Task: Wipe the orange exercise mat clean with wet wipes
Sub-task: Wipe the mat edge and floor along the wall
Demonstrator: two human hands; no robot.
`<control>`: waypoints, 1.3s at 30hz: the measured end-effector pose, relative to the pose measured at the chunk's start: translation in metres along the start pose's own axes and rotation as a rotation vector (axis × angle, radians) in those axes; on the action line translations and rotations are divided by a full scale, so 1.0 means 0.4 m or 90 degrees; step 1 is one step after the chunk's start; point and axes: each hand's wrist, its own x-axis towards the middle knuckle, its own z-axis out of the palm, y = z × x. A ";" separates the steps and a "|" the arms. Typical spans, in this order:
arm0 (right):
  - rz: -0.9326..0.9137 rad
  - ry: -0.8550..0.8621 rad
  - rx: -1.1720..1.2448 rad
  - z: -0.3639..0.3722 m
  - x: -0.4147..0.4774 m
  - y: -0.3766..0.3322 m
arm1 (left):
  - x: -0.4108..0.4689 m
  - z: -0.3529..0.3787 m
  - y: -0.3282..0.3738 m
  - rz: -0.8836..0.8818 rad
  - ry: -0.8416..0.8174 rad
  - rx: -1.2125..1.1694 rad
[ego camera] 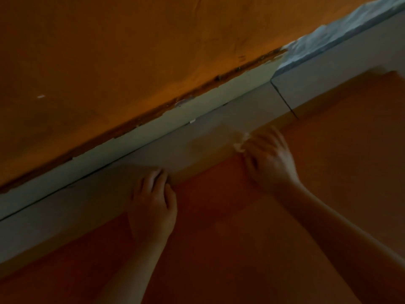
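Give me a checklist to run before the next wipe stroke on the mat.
1. Wipe in hand: ok. The right hand holds the wipe at its fingertips.
2. Wipe on the mat: cannot tell. It sits right at the mat's far edge, by the floor.
3. Mat steadied: cannot tell. The left hand rests at the same edge with its fingers curled, but a grip is unclear.
4. Mat flat: ok. No folds show.
5. Wipe wet: cannot tell. The picture is dim and blurred.
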 end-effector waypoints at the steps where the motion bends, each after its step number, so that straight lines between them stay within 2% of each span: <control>1: 0.037 0.004 -0.028 -0.014 0.005 0.045 | 0.000 -0.001 0.000 -0.001 0.000 0.006; 3: 0.118 0.023 -0.035 -0.017 0.002 0.067 | -0.001 -0.001 0.000 0.002 0.006 0.022; 5: 0.175 0.051 0.020 0.010 -0.001 0.016 | -0.001 -0.002 0.001 0.007 0.014 0.022; 7: 0.120 0.026 0.081 0.020 -0.002 -0.017 | -0.001 -0.003 0.004 0.001 0.018 0.026; 10: -0.076 -0.030 0.081 -0.019 0.004 0.079 | -0.002 -0.001 0.004 0.002 0.017 0.036; 11: -0.096 -0.023 0.079 -0.026 0.002 0.117 | -0.001 -0.002 0.001 0.001 0.020 0.035; 14: -0.024 0.030 0.071 -0.022 -0.010 0.151 | -0.002 0.004 -0.004 -0.004 0.011 0.040; 19: -0.018 0.024 0.076 -0.021 -0.008 0.151 | 0.000 -0.011 0.018 -0.042 -0.035 0.071; 22: -0.015 0.024 0.070 -0.017 -0.011 0.152 | 0.015 -0.010 0.108 -0.083 -0.050 -0.009; 26: -0.003 0.031 0.075 -0.017 -0.011 0.152 | 0.091 0.075 0.353 0.043 0.006 -0.079; 28: 0.003 0.040 0.076 -0.019 -0.013 0.151 | 0.114 0.114 0.429 0.049 -0.036 -0.065; 31: 0.014 0.048 0.069 -0.018 -0.009 0.147 | 0.116 0.141 0.437 0.041 -0.077 -0.012; 39: 0.036 0.038 0.040 -0.020 -0.009 0.142 | 0.114 0.147 0.433 0.066 -0.058 0.018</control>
